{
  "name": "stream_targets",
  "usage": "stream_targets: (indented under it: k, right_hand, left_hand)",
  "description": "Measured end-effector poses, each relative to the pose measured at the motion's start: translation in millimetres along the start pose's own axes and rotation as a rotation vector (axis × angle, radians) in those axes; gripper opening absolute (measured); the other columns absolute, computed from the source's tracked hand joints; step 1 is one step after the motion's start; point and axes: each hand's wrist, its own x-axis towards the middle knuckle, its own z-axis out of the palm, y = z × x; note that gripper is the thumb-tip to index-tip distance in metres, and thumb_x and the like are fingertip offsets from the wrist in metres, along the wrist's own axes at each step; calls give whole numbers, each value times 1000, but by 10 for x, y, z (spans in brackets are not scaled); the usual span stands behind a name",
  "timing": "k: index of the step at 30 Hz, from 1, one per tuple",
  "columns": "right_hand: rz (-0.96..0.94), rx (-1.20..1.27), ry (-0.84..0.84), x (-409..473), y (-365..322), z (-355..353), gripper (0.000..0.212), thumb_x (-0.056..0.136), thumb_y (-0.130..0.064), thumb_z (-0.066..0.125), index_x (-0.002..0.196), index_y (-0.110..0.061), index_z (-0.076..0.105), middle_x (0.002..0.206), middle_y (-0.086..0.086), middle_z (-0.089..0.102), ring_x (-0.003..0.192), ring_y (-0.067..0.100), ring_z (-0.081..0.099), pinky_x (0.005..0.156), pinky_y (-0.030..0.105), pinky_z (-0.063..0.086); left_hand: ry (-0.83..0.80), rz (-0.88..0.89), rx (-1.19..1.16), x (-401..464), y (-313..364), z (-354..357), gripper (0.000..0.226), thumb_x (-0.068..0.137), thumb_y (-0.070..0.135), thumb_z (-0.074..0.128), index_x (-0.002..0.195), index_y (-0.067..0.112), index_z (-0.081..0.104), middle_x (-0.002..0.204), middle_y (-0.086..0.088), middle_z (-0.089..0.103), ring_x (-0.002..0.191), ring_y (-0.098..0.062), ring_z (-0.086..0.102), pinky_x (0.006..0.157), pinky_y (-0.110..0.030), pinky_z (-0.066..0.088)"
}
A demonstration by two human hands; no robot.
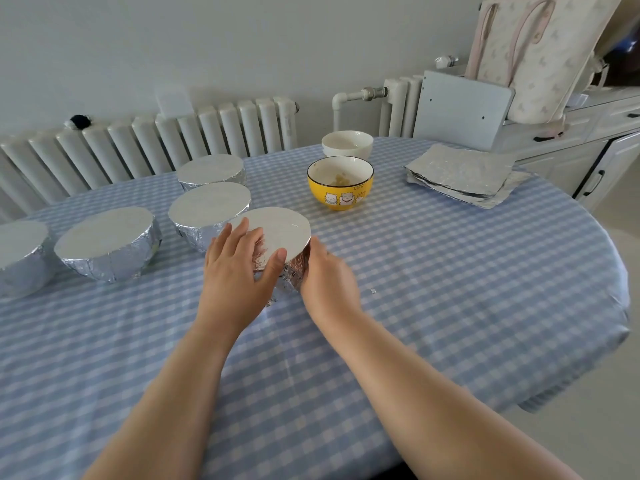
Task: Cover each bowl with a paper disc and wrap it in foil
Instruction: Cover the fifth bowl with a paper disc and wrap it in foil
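A foil-wrapped bowl (284, 233) with a white paper disc on top stands mid-table. My left hand (239, 268) lies over its near left rim, and my right hand (327, 275) presses the foil on its right side. Several other wrapped, disc-covered bowls (107, 244) stand to the left and behind it. An uncovered yellow bowl (341, 183) with cat pictures and an uncovered white bowl (347, 143) stand beyond. A stack of foil sheets (460, 174) lies at the far right.
The oval table (450, 289) has a blue checked cloth. A small foil scrap (372, 291) lies right of my right hand. A radiator (156, 143) runs along the wall behind, and a white cabinet (588, 150) with a bag stands at the far right.
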Motion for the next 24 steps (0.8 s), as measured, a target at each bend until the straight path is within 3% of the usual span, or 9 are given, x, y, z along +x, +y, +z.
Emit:
stream_targets:
  k: [4,7,10,13,15,18,22,24]
  right_hand:
    - [5,165,-38,-43,30,24,49,100,-16,40,149,-22,33,114,6,65,99,27,62,72,37,50]
    - [57,385,-19,-23,71,-5,38,104,-28,32,140,-29,47,109,3,68,99,25,63,81,41,52]
    - [76,479,-19,-1,69,-19,40,104,-42,36,133,-24,55,113,-6,67,108,16,61,87,32,47]
    - [80,522,-14,5,64,-29,39,99,-49,47,127,-23,57,101,-16,59,102,9,61,86,29,50]
    - [102,549,-10,21,86,-10,41,96,-51,51,127,-25,57,101,-16,60,99,8,62,85,32,53]
    - [121,601,-16,90,119,-24,37,93,-49,55,121,-25,63,105,-11,69,97,7,65,80,29,54]
    - [86,623,-107,282,183,-195,17,94,-37,58,99,-28,72,91,-8,74,85,8,67,78,30,54]
    - [71,618,-153,329,218,-239,24,95,-40,56,106,-28,73,80,-13,71,74,1,63,72,25,50]
  left_hand:
    - [3,6,-17,-15,0,-1,86,86,71,25,140,9,50,156,-7,36,149,-26,19,122,-44,16]
    - [46,-50,-176,-7,14,-30,65,98,58,36,137,9,54,155,-6,40,146,-22,28,120,-44,23]
    - [120,-78,-216,-5,-17,-39,41,99,35,53,134,14,56,157,-3,35,146,-21,25,115,-47,31]
    - [74,-127,-216,16,-71,-42,48,93,37,61,138,21,52,163,0,19,149,-18,9,119,-39,18]
    - [-8,-200,-327,38,-65,-77,60,89,47,64,142,25,47,164,4,13,145,-8,17,119,-38,22]
    - [-32,-251,-424,30,-33,-123,80,78,61,65,144,21,45,160,6,20,132,0,33,108,-28,34]
    - [29,-267,-304,-23,9,-153,90,70,74,56,142,20,47,152,-4,31,142,-22,29,114,-38,32]
    - [26,-285,-202,-52,34,-142,95,66,77,48,142,20,46,149,-7,30,141,-27,25,112,-39,28]
